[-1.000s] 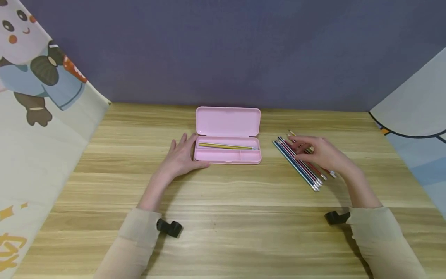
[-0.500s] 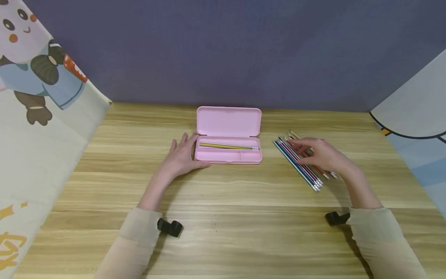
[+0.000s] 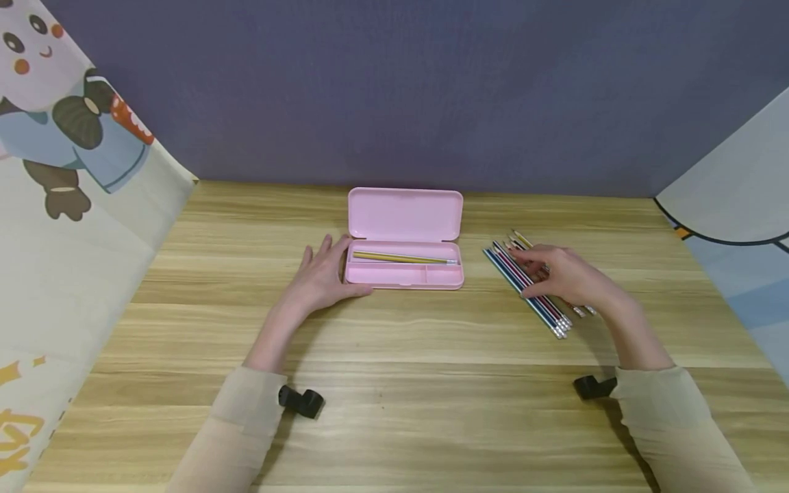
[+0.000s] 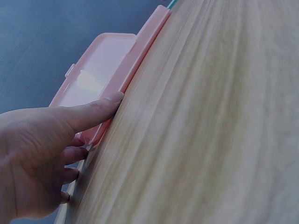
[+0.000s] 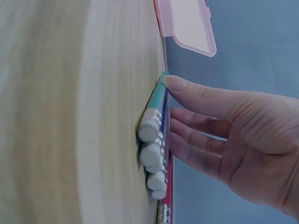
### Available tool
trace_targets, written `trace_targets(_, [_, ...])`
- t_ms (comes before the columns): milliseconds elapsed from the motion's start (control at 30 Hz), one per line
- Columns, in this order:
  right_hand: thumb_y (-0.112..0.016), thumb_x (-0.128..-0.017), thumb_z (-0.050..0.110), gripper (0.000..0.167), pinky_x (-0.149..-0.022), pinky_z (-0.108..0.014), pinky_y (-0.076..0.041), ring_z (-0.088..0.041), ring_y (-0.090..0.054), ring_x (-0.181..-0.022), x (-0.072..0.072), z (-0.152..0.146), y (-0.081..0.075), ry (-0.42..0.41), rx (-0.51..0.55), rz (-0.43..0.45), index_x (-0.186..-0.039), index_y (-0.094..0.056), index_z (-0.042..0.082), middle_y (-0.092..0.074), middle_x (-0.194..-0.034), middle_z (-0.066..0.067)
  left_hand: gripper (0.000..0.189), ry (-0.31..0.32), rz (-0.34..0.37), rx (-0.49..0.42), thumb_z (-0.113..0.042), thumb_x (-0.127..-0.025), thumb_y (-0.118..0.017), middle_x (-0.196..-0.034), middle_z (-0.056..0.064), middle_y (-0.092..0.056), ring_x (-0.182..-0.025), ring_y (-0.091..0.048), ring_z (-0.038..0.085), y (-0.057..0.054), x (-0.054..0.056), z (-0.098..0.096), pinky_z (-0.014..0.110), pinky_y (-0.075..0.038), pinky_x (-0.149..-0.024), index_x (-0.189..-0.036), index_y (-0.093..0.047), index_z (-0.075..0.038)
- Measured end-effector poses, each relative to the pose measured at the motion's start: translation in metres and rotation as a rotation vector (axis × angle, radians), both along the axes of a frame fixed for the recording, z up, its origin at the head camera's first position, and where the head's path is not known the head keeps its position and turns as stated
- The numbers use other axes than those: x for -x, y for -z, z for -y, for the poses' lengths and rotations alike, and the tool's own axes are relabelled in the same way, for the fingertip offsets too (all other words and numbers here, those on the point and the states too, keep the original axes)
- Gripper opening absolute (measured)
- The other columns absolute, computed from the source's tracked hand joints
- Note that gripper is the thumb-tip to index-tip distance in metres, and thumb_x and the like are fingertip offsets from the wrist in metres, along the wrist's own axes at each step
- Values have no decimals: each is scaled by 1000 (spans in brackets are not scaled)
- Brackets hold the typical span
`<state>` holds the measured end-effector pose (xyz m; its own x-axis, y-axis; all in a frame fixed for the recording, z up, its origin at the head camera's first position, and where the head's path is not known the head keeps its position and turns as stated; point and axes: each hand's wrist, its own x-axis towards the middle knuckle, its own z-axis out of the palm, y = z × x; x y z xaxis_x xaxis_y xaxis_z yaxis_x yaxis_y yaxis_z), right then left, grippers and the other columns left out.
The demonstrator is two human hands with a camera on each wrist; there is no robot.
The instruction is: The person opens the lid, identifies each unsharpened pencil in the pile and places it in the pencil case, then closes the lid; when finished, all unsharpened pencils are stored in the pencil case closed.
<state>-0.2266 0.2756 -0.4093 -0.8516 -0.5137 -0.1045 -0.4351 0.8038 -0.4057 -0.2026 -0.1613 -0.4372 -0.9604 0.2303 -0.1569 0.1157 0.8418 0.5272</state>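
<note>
Left hand (image 3: 317, 277) spread wide, touching left end of pink case (image 3: 388, 276), yellow pencil (image 3: 403, 259) in its far compartment, right hand (image 3: 564, 274) loosely parted over pencil pile (image 3: 545, 311) at right, thumb touching teal pencil (image 5: 156, 99)

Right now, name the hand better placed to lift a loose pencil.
Likely the right hand: it is over the loose pencils, its thumb down at them, while the left hand holds the end of the pink case farther from them.
</note>
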Motion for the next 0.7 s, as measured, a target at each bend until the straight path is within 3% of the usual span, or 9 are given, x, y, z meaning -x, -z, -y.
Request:
trace_targets(500, [-86, -83, 19, 78, -66, -25, -46, -16, -54, -81, 4, -1, 4, 27, -37, 21, -151, -51, 7, -62, -94, -5, 108, 5, -7, 0, -58, -83, -79, -172, 14, -24, -163, -5, 37, 3, 3, 0, 60, 4, -132, -164, -20, -19])
trace_targets(700, [-86, -83, 18, 75, -68, -25, -50, -16, -58, -85, 5, -2, 5, 27, -26, 22, -150, -53, 6, -65, -97, -5, 108, 9, -7, -3, -58, -83, -79, -172, 14, -24, -163, -5, 37, 4, 3, 0, 60, 4, -132, -164, -20, -20])
